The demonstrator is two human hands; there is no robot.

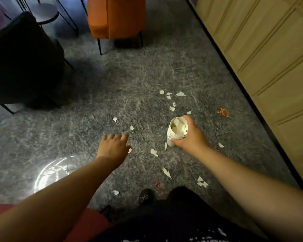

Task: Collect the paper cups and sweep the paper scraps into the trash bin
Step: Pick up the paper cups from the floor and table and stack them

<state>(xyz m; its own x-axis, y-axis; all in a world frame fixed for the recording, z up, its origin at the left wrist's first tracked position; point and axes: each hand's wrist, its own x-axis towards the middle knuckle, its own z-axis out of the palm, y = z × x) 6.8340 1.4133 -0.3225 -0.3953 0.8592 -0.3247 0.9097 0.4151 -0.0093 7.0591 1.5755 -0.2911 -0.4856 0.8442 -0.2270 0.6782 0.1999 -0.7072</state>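
The nested stack of white paper cups [176,132] sits low over the grey speckled carpet floor [112,88], held upright in the right hand [191,135], whose fingers and thumb curl round its wall. Torn paper is already stuffed in the top cup. Around it lie the white paper scraps [171,102]: a cluster beyond the stack, a few just beside its base, more nearer the person's dark trousers [173,215], and two pieces ahead of the left hand [115,145].

That left hand is open, fingers spread and straight, palm down above the floor, apparently reaching for the scraps ahead of its fingertips. To do this well, it seems best to keep the stack level so the loose paper stays inside, and to gather nearby pieces into one pile with flat fingers rather than chasing each one; thin scraps may cling to the carpet pile.

No trash bin is in view. A small red and yellow wrapper [223,112] lies apart near the pale wooden panelled wall [269,49]. An orange upholstered chair [115,16] and a dark chair [23,63] stand further off.
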